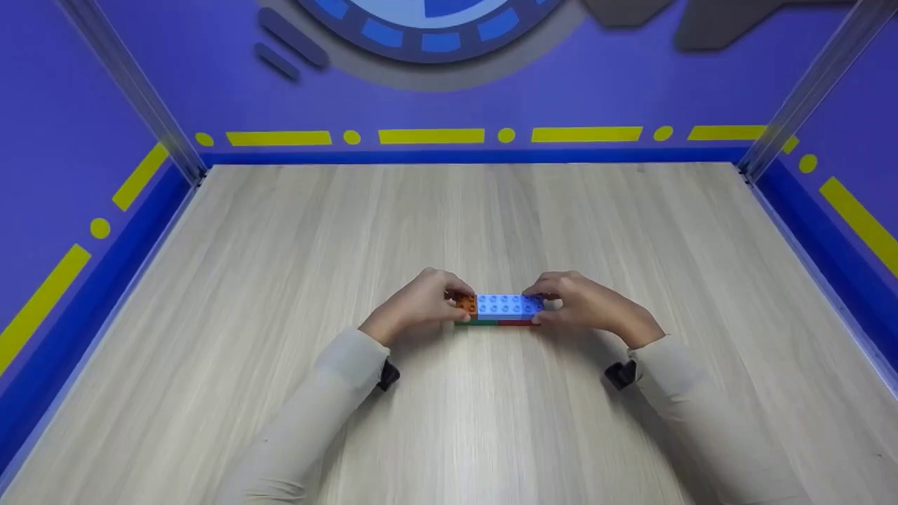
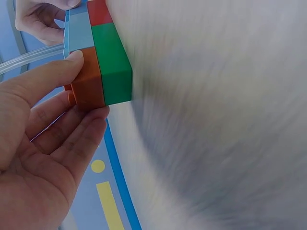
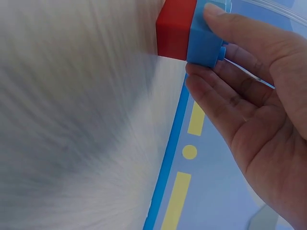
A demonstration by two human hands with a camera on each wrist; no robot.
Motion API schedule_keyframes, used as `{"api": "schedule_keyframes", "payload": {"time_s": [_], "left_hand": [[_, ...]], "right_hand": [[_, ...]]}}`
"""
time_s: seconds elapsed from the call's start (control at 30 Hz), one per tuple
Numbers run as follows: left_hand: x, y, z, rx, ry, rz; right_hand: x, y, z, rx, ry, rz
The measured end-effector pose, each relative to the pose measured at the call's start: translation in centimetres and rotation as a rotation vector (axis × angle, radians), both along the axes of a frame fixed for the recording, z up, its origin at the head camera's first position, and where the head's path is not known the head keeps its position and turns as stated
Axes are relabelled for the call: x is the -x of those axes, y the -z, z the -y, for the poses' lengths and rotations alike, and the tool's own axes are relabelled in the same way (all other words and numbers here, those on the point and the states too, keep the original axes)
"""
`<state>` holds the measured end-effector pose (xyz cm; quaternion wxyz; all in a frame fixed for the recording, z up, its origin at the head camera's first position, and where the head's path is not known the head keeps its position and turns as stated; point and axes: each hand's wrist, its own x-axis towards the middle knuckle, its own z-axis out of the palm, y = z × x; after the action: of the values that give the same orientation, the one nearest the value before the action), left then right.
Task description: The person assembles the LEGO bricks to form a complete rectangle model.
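Observation:
A short two-layer row of toy building bricks stands on the table, studs upward. Along its top run an orange brick [image 2: 88, 81], a light blue brick [image 1: 499, 306] and a darker blue brick [image 3: 202, 44]. Beneath them lie a green brick [image 2: 112, 62] and a red brick [image 3: 175, 31], end to end. My left hand [image 1: 421, 298] pinches the orange brick at the left end, thumb on the near side and fingers on the far side. At the opposite end my right hand [image 1: 589, 303] pinches the blue brick the same way. The fingertips partly cover both end bricks.
The wood-grain table [image 1: 449, 231] extends on all sides of the bricks. Blue-purple panels [image 1: 449, 112] with yellow dashes wall it at the back, left and right, with metal posts [image 1: 807, 84] at the back corners.

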<state>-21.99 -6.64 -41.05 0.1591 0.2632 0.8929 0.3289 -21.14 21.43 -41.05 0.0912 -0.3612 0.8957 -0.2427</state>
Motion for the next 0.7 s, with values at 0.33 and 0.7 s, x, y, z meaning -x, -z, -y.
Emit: {"api": "schedule_keyframes", "payload": {"time_s": [0.33,0.7], "left_hand": [[0.00,0.21,0.08,-0.009,0.012,-0.005],[0.22,0.19,0.02,-0.017,-0.009,0.023]], "right_hand": [[-0.10,0.11,0.02,-0.007,-0.003,-0.005],[0.00,0.07,0.00,0.008,0.001,-0.003]]}}
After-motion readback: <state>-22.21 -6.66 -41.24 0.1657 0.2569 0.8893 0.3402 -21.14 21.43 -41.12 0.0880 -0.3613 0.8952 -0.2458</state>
